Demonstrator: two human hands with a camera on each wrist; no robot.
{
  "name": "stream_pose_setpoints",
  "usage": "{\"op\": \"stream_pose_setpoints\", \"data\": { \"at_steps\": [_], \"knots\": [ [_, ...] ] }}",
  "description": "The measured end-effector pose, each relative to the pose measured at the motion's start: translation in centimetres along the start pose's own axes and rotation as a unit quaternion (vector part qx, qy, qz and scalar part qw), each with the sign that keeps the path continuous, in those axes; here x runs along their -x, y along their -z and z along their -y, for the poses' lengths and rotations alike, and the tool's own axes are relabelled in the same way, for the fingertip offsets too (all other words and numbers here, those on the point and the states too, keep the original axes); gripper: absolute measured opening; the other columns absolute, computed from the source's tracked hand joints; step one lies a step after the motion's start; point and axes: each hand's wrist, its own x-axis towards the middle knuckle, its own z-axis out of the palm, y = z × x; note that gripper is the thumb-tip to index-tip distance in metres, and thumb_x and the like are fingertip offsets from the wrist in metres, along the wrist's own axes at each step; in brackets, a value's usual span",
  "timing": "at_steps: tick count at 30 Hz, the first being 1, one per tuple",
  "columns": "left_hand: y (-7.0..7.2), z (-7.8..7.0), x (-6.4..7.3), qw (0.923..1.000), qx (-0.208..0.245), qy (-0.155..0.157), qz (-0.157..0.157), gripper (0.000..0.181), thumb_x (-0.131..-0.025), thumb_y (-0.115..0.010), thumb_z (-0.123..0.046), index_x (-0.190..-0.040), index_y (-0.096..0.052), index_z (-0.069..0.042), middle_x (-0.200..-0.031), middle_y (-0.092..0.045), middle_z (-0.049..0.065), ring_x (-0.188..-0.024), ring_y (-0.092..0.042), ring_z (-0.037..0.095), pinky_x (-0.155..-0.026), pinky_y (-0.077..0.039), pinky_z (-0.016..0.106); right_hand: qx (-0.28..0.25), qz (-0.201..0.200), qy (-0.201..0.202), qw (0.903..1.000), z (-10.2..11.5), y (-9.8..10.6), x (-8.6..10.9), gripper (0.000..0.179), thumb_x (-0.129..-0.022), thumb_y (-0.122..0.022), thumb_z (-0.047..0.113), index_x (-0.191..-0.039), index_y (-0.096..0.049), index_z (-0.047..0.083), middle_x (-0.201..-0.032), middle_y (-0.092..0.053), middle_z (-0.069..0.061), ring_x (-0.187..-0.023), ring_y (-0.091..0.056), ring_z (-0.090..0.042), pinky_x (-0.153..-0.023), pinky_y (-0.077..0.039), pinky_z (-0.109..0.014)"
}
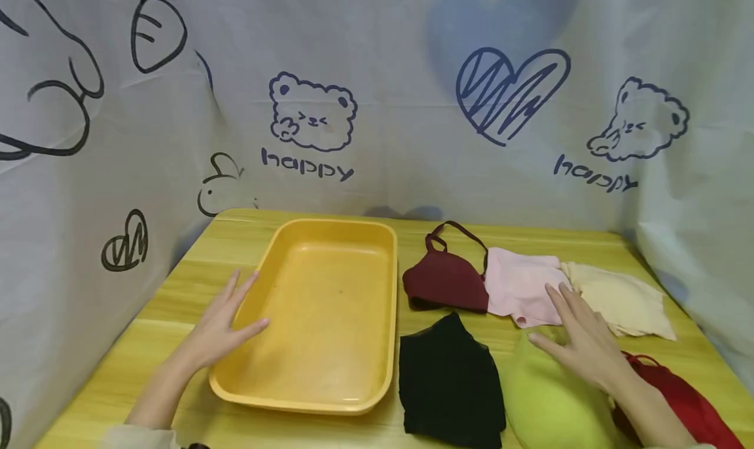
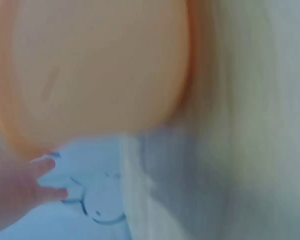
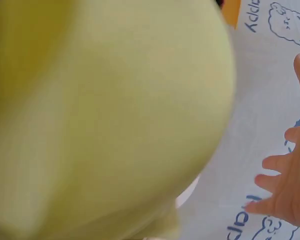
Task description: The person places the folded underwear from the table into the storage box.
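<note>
My left hand (image 1: 219, 328), fingers spread, is over the left rim of a yellow plastic tray (image 1: 393, 318) in the head view. The tray has nothing in it. My right hand (image 1: 586, 341) has its fingers extended above a lime-green bra (image 1: 544, 396), which fills much of the right wrist view. Left of the green bra lies a folded black garment (image 1: 450, 380). Behind these sit a maroon bra (image 1: 448, 279), a folded pink garment (image 1: 521, 282) and a folded cream garment (image 1: 624, 298). A red garment (image 1: 689, 396) with thin straps is partly behind my right forearm.
The wooden-patterned table (image 1: 171, 311) has its back edge close to a white cloth backdrop (image 1: 400, 141) with drawn bears and hearts. The cloth also hangs along the left and right sides. The garments lie close together on the table's right half.
</note>
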Motion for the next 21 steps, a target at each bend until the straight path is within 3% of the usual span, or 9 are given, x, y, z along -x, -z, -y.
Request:
{"op": "stream_pose_setpoints", "data": {
  "at_steps": [3,6,9,11,12,15,17,19,21],
  "knots": [
    [0.5,1.3,0.6,0.9982,0.058,0.011,0.001,0.079,-0.087,-0.059,-0.032,-0.148,-0.011,-0.021,-0.148,0.001,0.029,-0.126,-0.01,0.058,-0.087,-0.015,0.076,-0.073,0.019,0.005,0.9972,0.9,0.4,-1.5,0.086,-0.084,-0.06,0.039,-0.147,-0.009,0.01,-0.147,-0.014,-0.027,-0.131,-0.015,-0.047,-0.094,-0.017,-0.07],
    [0.5,2.3,1.2,0.9945,0.104,0.011,0.0,0.077,-0.087,-0.059,-0.026,-0.148,-0.012,-0.019,-0.148,-0.005,0.029,-0.127,-0.012,0.056,-0.087,-0.017,0.075,-0.152,0.042,0.011,0.9875,1.6,0.5,-3.0,0.086,-0.086,-0.06,0.033,-0.147,-0.006,0.006,-0.147,-0.014,-0.028,-0.129,-0.019,-0.048,-0.093,-0.027,-0.066],
    [0.1,3.0,1.3,0.9898,0.142,0.005,0.004,0.071,-0.09,-0.055,-0.022,-0.147,-0.014,-0.014,-0.147,-0.012,0.028,-0.127,-0.017,0.053,-0.088,-0.021,0.073,-0.242,0.09,-0.001,0.9661,2.1,0.5,-4.6,0.083,-0.09,-0.054,0.029,-0.146,0.003,0.005,-0.146,-0.009,-0.031,-0.127,-0.02,-0.051,-0.09,-0.037,-0.06],
    [-0.2,3.2,1.2,0.9848,0.174,-0.003,0.009,0.067,-0.092,-0.052,-0.018,-0.147,-0.015,-0.009,-0.147,-0.015,0.027,-0.126,-0.02,0.052,-0.091,-0.024,0.069,-0.299,0.131,-0.03,0.9448,2.3,0.4,-5.7,0.08,-0.094,-0.047,0.031,-0.145,0.009,0.006,-0.146,-0.005,-0.031,-0.127,-0.02,-0.052,-0.091,-0.039,-0.056],
    [-0.4,3.3,1.2,0.9825,0.186,-0.006,0.012,0.065,-0.093,-0.05,-0.017,-0.146,-0.015,-0.008,-0.147,-0.015,0.027,-0.127,-0.021,0.051,-0.094,-0.026,0.064,-0.323,0.152,-0.05,0.9329,2.3,0.3,-6.1,0.079,-0.095,-0.043,0.034,-0.145,0.013,0.008,-0.147,-0.004,-0.031,-0.128,-0.019,-0.051,-0.092,-0.039,-0.054],
    [-0.8,3.5,0.9,0.9727,0.23,-0.029,0.016,0.06,-0.094,-0.046,-0.012,-0.145,-0.016,-0.002,-0.147,-0.013,0.028,-0.128,-0.016,0.051,-0.105,-0.029,0.031,-0.362,0.186,-0.102,0.9076,2.5,0.1,-7.4,0.078,-0.096,-0.034,0.045,-0.144,0.017,0.012,-0.147,-0.004,-0.03,-0.129,-0.024,-0.046,-0.099,-0.033,-0.054],
    [-1.1,3.6,0.7,0.9678,0.247,-0.046,0.017,0.058,-0.095,-0.044,-0.011,-0.144,-0.016,-0.001,-0.147,-0.012,0.028,-0.132,-0.011,0.044,-0.1,-0.024,0.009,-0.379,0.191,-0.125,0.8967,2.6,-0.3,-8.1,0.079,-0.095,-0.032,0.048,-0.144,0.018,0.013,-0.148,-0.005,-0.028,-0.13,-0.026,-0.043,-0.102,-0.028,-0.054],
    [-1.5,3.7,0.5,0.9638,0.259,-0.06,0.022,0.056,-0.095,-0.042,-0.009,-0.144,-0.015,0.001,-0.147,-0.009,0.029,-0.135,-0.005,0.035,-0.092,-0.017,-0.002,-0.38,0.19,-0.141,0.8943,2.8,-1.0,-8.6,0.081,-0.094,-0.035,0.05,-0.144,0.017,0.013,-0.148,-0.004,-0.028,-0.13,-0.024,-0.044,-0.102,-0.027,-0.055],
    [-1.9,3.7,0.5,0.9628,0.262,-0.061,0.028,0.057,-0.096,-0.041,-0.01,-0.145,-0.014,-0.001,-0.148,-0.007,0.028,-0.135,-0.002,0.028,-0.093,-0.014,-0.002,-0.36,0.188,-0.149,0.9018,3.1,-1.8,-9.1,0.084,-0.092,-0.036,0.052,-0.144,0.016,0.013,-0.148,-0.004,-0.028,-0.131,-0.02,-0.045,-0.103,-0.024,-0.057]
  ]
}}
